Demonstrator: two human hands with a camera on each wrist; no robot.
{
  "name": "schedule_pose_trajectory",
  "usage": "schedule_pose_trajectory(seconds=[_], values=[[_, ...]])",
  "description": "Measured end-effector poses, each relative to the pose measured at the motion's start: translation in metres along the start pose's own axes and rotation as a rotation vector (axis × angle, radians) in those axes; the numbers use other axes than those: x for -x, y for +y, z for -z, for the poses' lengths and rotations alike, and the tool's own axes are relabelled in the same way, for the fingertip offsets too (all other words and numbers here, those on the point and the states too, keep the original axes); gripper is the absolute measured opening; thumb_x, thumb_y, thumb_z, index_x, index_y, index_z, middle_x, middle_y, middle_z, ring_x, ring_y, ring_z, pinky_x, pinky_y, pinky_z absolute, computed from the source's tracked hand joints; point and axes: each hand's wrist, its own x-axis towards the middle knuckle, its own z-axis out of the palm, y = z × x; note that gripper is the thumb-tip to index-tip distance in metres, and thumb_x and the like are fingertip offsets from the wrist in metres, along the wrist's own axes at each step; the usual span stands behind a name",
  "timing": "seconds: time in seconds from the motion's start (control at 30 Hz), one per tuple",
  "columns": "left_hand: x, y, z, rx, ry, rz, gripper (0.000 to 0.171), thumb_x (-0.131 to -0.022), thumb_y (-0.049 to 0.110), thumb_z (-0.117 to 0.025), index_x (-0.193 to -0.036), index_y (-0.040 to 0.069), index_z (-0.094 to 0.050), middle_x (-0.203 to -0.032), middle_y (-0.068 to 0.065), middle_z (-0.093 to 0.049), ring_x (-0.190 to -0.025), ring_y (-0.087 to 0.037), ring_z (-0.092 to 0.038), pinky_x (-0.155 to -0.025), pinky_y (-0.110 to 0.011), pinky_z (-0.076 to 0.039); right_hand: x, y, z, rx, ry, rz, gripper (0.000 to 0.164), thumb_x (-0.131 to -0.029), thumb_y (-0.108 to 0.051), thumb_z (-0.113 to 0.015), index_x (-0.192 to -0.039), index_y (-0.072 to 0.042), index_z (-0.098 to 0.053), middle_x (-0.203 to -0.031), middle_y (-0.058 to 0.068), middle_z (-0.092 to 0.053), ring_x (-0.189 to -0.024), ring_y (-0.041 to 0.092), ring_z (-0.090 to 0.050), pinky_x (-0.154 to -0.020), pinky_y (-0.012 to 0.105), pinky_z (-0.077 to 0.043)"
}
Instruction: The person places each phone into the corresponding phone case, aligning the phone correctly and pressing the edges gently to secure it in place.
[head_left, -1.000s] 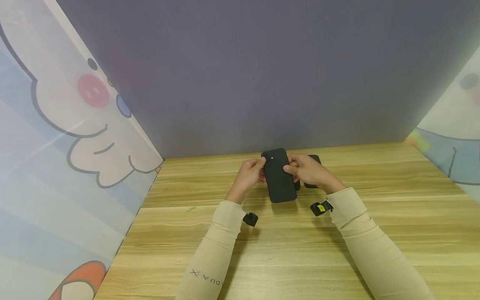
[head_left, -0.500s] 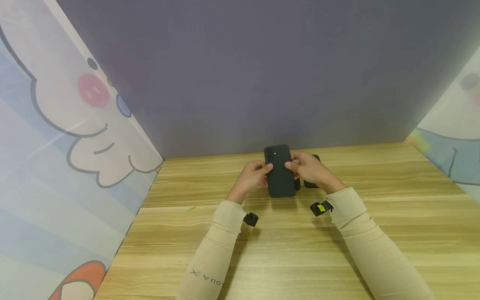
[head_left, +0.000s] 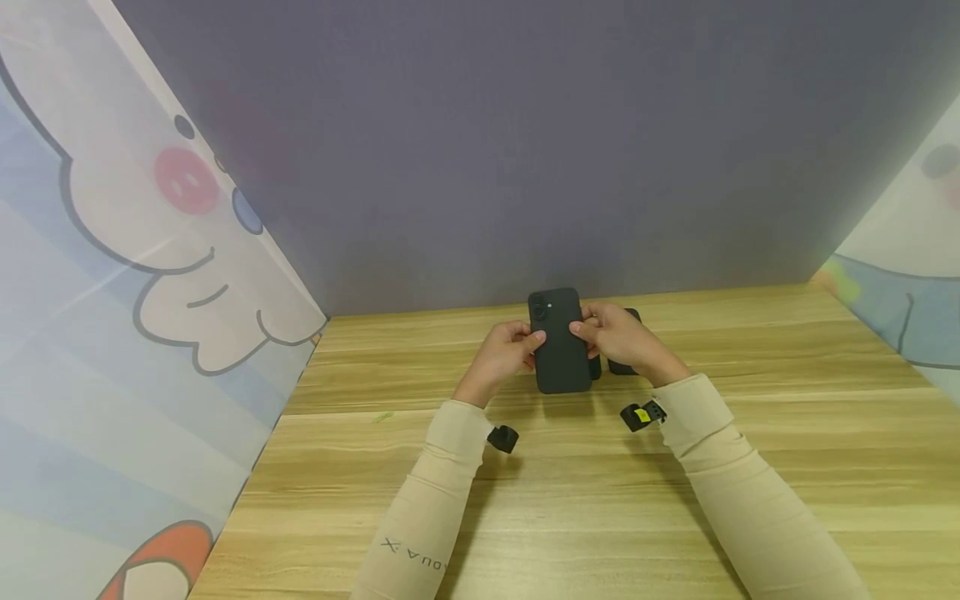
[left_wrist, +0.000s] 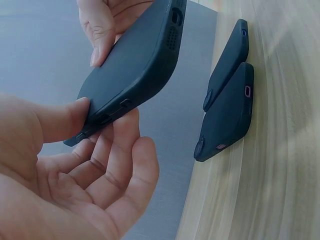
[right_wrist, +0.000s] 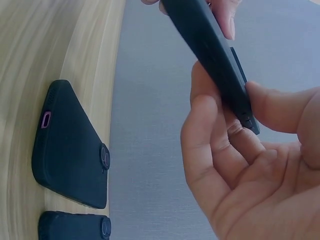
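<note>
A phone in a matte black case (head_left: 564, 358) is held above the table, its camera corner at the upper left in the head view. My left hand (head_left: 501, 354) pinches its left edge, thumb on the back and fingers underneath. On the opposite edge, my right hand (head_left: 618, 337) pinches it the same way. The left wrist view shows the bottom port and speaker holes of the held phone (left_wrist: 132, 62). Two more black-cased phones lie on the table, one (right_wrist: 70, 150) near the right hand and another (right_wrist: 70, 227) beside it; in the head view both are partly hidden.
The wood-grain table (head_left: 540, 517) ends at a grey upright panel (head_left: 525, 167) just behind the phones. Cartoon-printed walls (head_left: 112, 333) stand at left and right. Small black wrist cameras (head_left: 503, 438) hang at both cuffs.
The held phone has shifted slightly away from me and turned from a tilt to nearly straight. My left thumb has moved lower along its edge. In the last half second little differs.
</note>
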Motion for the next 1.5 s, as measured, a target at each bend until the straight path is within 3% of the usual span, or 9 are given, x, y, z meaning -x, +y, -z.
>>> schedule_pose_trajectory(seconds=[0.13,0.3,0.5,0.6,0.83,1.0,1.17,1.33,1.5], values=[[-0.0007,0.0001,-0.0009,-0.008,0.021,0.005,0.02,-0.105,0.019,-0.06,-0.107,0.001,-0.068,-0.085,-0.005,-0.068,-0.069,-0.016,-0.062,-0.08,-0.043,-0.059,0.0003,-0.0005,0.0002,-0.011,-0.025,-0.008,0.029,-0.109,-0.021,-0.05,-0.124,0.004,-0.053,-0.107,0.018,-0.074,-0.087,0.02,-0.068,-0.084,0.042,-0.059],[-0.0017,-0.0004,-0.0013,0.001,0.039,0.009,0.021,-0.105,0.019,-0.06,-0.106,-0.001,-0.068,-0.086,-0.006,-0.068,-0.069,-0.016,-0.062,-0.09,-0.056,-0.057,0.0009,-0.0013,0.0006,-0.027,-0.05,-0.023,0.036,-0.109,-0.024,-0.052,-0.135,0.001,-0.05,-0.111,0.018,-0.074,-0.089,0.02,-0.069,-0.081,0.038,-0.059],[-0.0022,-0.0023,-0.0012,-0.001,0.052,0.007,0.022,-0.105,0.02,-0.06,-0.104,0.0,-0.068,-0.084,-0.005,-0.066,-0.068,-0.016,-0.061,-0.09,-0.057,-0.057,0.001,0.001,0.0011,-0.012,-0.066,-0.027,0.041,-0.108,-0.024,-0.053,-0.142,0.0,-0.045,-0.105,0.016,-0.074,-0.083,0.021,-0.067,-0.079,0.039,-0.058],[-0.0027,-0.0033,-0.0008,-0.006,0.055,0.001,0.022,-0.105,0.019,-0.06,-0.103,-0.001,-0.068,-0.083,-0.005,-0.065,-0.067,-0.016,-0.061,-0.086,-0.053,-0.058,0.001,0.0019,0.0014,0.0,-0.075,-0.04,0.05,-0.108,-0.023,-0.052,-0.151,-0.001,-0.038,-0.104,0.015,-0.074,-0.08,0.021,-0.066,-0.081,0.045,-0.057],[-0.002,-0.0027,-0.0009,-0.004,0.068,-0.001,0.022,-0.105,0.018,-0.06,-0.104,-0.003,-0.068,-0.08,-0.003,-0.064,-0.066,-0.018,-0.059,-0.064,-0.027,-0.053,0.0019,0.0016,0.0004,0.015,-0.091,-0.047,0.064,-0.108,-0.021,-0.052,-0.16,0.003,-0.022,-0.117,0.022,-0.072,-0.085,0.021,-0.069,-0.086,0.049,-0.059],[-0.0015,-0.0017,-0.0019,-0.049,0.093,0.012,0.023,-0.105,0.021,-0.06,-0.105,0.0,-0.069,-0.083,-0.006,-0.067,-0.071,-0.024,-0.063,-0.068,-0.033,-0.057,0.0005,0.0013,-0.0015,0.024,-0.093,-0.06,0.068,-0.108,-0.02,-0.052,-0.16,0.006,-0.017,-0.12,0.026,-0.07,-0.087,0.022,-0.07,-0.086,0.047,-0.06],[-0.0009,-0.0012,-0.0039,-0.116,0.124,0.03,0.029,-0.105,0.022,-0.06,-0.121,-0.001,-0.067,-0.095,-0.013,-0.071,-0.075,-0.02,-0.069,-0.081,-0.045,-0.062,-0.0017,0.002,-0.0033,0.013,-0.099,-0.093,0.067,-0.108,-0.018,-0.052,-0.16,0.005,-0.016,-0.124,0.027,-0.068,-0.089,0.022,-0.072,-0.084,0.042,-0.061],[-0.0012,-0.0012,-0.0051,-0.216,0.171,0.027,0.042,-0.104,0.023,-0.062,-0.14,0.004,-0.054,-0.094,-0.013,-0.071,-0.07,-0.018,-0.068,-0.065,-0.032,-0.057,-0.0036,0.0027,-0.005,-0.001,-0.092,-0.101,0.064,-0.108,-0.015,-0.052,-0.159,0.005,-0.019,-0.123,0.027,-0.068,-0.086,0.02,-0.072,-0.085,0.043,-0.061],[-0.0016,0.0001,-0.0058,-0.231,0.174,0.008,0.046,-0.103,0.019,-0.063,-0.145,0.006,-0.048,-0.087,-0.011,-0.07,-0.067,-0.017,-0.064,-0.059,-0.025,-0.048,-0.0035,0.0017,-0.0039,-0.007,-0.071,-0.085,0.062,-0.107,-0.014,-0.053,-0.157,0.006,-0.023,-0.116,0.025,-0.071,-0.083,0.019,-0.072,-0.086,0.046,-0.061]])
